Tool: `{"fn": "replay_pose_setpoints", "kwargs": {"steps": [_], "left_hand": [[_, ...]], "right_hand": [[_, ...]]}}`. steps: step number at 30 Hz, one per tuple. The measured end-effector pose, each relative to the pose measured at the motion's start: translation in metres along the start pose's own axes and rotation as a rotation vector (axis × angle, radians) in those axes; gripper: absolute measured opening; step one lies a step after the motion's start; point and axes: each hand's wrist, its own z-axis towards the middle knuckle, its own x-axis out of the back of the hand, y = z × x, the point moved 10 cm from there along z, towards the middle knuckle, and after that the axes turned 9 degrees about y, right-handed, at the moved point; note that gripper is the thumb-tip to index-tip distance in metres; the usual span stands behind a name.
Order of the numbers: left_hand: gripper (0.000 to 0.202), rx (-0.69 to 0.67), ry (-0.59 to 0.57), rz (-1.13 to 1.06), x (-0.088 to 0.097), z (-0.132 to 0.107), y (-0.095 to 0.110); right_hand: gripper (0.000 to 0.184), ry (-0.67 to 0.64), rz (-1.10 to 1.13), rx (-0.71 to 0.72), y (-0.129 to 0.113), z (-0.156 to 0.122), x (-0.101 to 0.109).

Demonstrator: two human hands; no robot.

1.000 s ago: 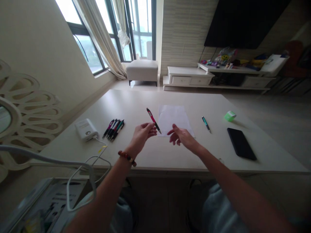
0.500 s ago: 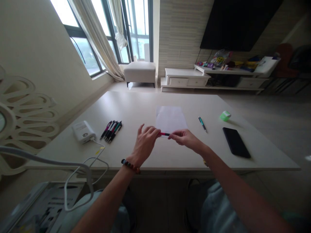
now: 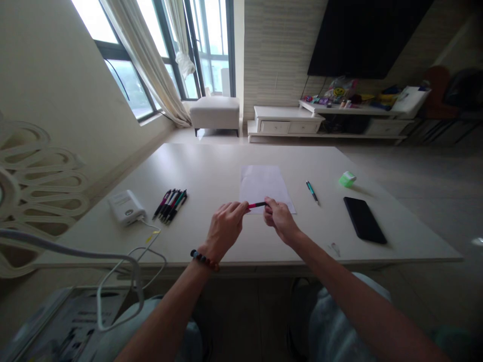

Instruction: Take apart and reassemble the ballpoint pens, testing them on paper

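Note:
A red-and-black pen [image 3: 257,204] lies level between my hands, just above the lower edge of a sheet of white paper [image 3: 262,183]. My left hand [image 3: 225,231] grips the pen's red end with its fingertips. My right hand [image 3: 278,218] pinches the darker end, with its fingers curled. Much of the pen is hidden by my fingers. A beaded bracelet [image 3: 204,260] circles my left wrist. Both hands hover over the pale table [image 3: 211,171], and the paper's lower right corner is close to my right hand.
Several pens [image 3: 169,205] lie to the left beside a white power bank [image 3: 126,207] with a cable running off the table's front edge. To the right are a teal pen [image 3: 312,191], a green object [image 3: 347,179] and a black phone [image 3: 364,220].
The pen has swung from a steep slant to level, and my right hand has closed on it. My hands have drawn closer, and the whole view has shifted slightly.

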Motion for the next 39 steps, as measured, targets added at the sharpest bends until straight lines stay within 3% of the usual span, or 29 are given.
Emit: {"fn": "replay_pose_setpoints", "kwargs": {"steps": [3,7,9,12,15,19,23,27,39], "left_hand": [[0.027,0.116,-0.043,-0.071,-0.002,-0.001,-0.006],[0.033,0.414,-0.221,-0.41,-0.02,-0.009,-0.024],[0.032,0.468,-0.272,-0.497,-0.024,-0.01,-0.028],[0.026,0.396,-0.19,-0.405,-0.013,-0.003,-0.032],[0.021,0.282,-0.132,-0.302,-0.006,0.001,-0.028],[0.018,0.203,-0.123,-0.195,-0.007,0.0,-0.025],[0.02,0.187,-0.158,-0.13,-0.011,-0.003,-0.025],[0.021,0.199,-0.191,-0.092,-0.013,-0.004,-0.027],[0.023,0.213,-0.197,-0.069,-0.014,-0.005,-0.028]], "right_hand": [[0.045,-0.036,-0.044,0.073,-0.005,-0.001,-0.003],[0.045,-0.126,-0.234,0.213,-0.021,-0.007,-0.008],[0.044,-0.188,-0.311,0.259,-0.029,-0.009,-0.01],[0.043,-0.286,-0.406,0.229,-0.03,-0.008,-0.013],[0.049,-0.284,-0.517,0.222,-0.029,-0.004,-0.009],[0.039,-0.295,-0.556,0.25,-0.025,-0.003,-0.01],[0.043,-0.359,-0.586,0.177,-0.011,-0.002,-0.012],[0.035,-0.319,-0.556,0.261,-0.018,0.0,-0.011],[0.037,-0.308,-0.499,0.217,-0.01,0.005,-0.012]]}}
